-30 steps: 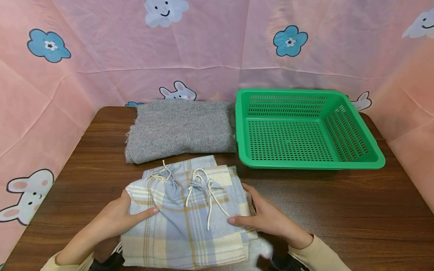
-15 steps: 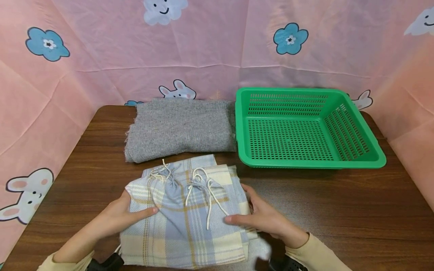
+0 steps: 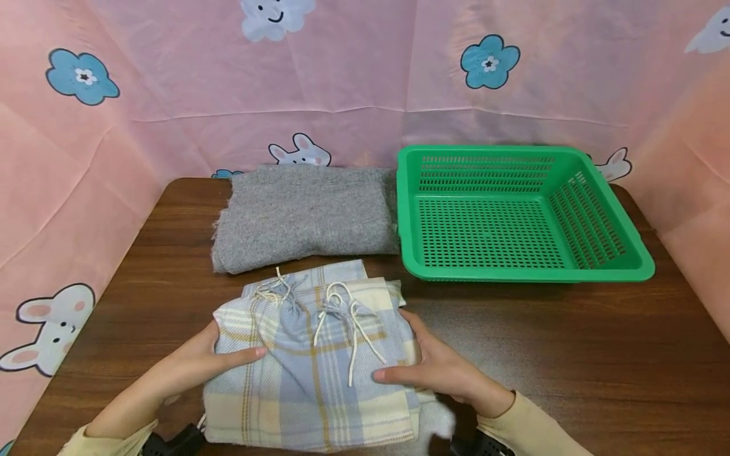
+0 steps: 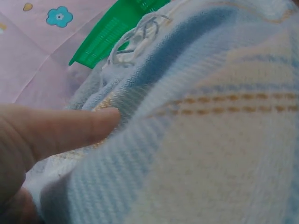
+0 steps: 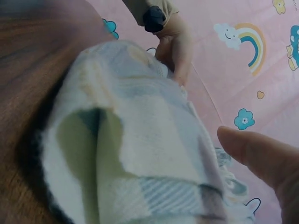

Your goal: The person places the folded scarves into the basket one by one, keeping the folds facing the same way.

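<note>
A folded plaid scarf in pale blue, cream and mustard lies at the table's front, with white knotted tassels on top. My left hand grips its left edge, thumb over the upper layers and the other fingers hidden beneath or behind. On the right edge, my right hand holds the scarf with its thumb over the top. The layered folds stand up thick in the right wrist view, where the right thumb looks straight. In the left wrist view, the left thumb lies against the cloth.
Behind the scarf lies a folded grey woollen cloth with a frayed left edge. A green perforated basket stands right beside it with nothing inside. The brown wooden table meets a pink printed curtain at its back and sides.
My right hand has slid slightly left and inward over the scarf's right edge. The left hand, grey cloth and basket keep their places; the head view shifts a little.
</note>
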`<control>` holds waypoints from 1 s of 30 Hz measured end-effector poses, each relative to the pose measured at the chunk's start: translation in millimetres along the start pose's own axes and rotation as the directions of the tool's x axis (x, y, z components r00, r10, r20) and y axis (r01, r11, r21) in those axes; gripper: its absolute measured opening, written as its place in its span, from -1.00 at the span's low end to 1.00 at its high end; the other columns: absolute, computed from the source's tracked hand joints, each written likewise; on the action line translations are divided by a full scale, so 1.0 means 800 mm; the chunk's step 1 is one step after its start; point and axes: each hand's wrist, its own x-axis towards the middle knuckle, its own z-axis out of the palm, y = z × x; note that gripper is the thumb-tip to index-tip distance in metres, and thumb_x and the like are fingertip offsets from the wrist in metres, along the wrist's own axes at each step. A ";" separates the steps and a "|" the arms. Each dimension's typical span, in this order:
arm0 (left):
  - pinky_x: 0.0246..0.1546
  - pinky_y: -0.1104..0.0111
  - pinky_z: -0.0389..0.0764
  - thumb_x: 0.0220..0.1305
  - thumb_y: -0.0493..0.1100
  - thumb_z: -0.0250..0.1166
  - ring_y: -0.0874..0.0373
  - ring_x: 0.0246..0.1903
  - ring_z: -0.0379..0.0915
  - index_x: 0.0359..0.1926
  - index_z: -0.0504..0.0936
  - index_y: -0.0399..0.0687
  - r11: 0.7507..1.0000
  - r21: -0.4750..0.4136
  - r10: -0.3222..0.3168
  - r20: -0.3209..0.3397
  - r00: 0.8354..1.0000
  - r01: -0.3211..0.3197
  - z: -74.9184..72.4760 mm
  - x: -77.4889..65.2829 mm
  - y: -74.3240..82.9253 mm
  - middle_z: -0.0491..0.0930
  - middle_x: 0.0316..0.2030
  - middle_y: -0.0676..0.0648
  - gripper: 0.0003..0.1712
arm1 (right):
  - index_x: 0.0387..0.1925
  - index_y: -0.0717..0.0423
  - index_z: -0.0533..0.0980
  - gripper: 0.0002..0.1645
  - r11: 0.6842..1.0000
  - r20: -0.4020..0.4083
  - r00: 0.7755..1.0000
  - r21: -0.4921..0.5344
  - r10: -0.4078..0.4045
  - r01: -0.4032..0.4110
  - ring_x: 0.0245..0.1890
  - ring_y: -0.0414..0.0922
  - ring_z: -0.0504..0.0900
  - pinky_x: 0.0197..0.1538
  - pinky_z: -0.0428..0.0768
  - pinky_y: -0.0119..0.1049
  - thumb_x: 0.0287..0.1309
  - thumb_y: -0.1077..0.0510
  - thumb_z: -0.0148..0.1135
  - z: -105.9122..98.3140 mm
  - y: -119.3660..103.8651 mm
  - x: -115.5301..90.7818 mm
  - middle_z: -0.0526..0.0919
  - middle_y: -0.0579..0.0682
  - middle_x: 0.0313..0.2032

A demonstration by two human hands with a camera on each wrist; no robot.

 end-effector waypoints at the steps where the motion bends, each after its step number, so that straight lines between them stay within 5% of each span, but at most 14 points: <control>1: 0.21 -0.10 0.27 0.23 0.08 0.32 -0.29 0.36 -0.01 0.47 -0.27 -0.31 1.000 -0.017 -0.003 0.009 1.000 0.003 0.000 0.001 0.000 -0.01 0.42 -0.41 0.16 | 0.45 -0.02 -0.12 0.19 1.000 -0.004 1.000 -0.010 -0.003 0.002 -0.16 -0.02 0.65 -0.02 0.56 -0.21 -0.02 0.12 0.48 0.001 0.000 0.000 0.56 0.21 -0.02; 10: 0.25 -0.16 0.15 0.24 0.06 0.30 -0.29 0.40 -0.22 0.49 -0.41 -0.18 0.993 -0.099 -0.062 0.076 0.995 0.069 -0.001 0.002 -0.003 -0.23 0.47 -0.36 0.20 | 0.46 0.01 -0.18 0.25 1.000 -0.004 1.000 -0.026 0.010 -0.010 -0.17 -0.03 0.65 -0.02 0.55 -0.22 -0.03 0.10 0.49 0.004 0.002 0.002 0.57 0.18 -0.02; 18: 0.29 -0.22 0.02 0.25 0.00 0.30 -0.25 0.42 -0.36 0.50 -0.43 -0.10 0.984 -0.171 -0.023 0.116 0.993 0.043 0.002 0.005 -0.006 -0.30 0.49 -0.29 0.18 | 0.45 0.01 -0.15 0.26 0.999 0.002 1.000 -0.046 -0.015 0.016 -0.13 -0.02 0.64 -0.02 0.56 -0.20 -0.08 0.12 0.52 0.006 0.005 0.004 0.56 0.18 0.01; 30: 0.25 -0.04 0.21 0.24 -0.02 0.31 -0.18 0.39 -0.11 0.47 -0.08 -0.22 0.976 -0.213 -0.015 0.140 0.990 0.045 0.011 0.012 -0.011 0.03 0.44 -0.26 -0.01 | 0.47 -0.04 -0.09 0.21 0.997 -0.001 0.998 -0.048 -0.058 0.058 -0.16 -0.02 0.64 -0.08 0.61 -0.18 -0.06 0.21 0.49 0.005 0.009 0.005 0.55 0.21 0.01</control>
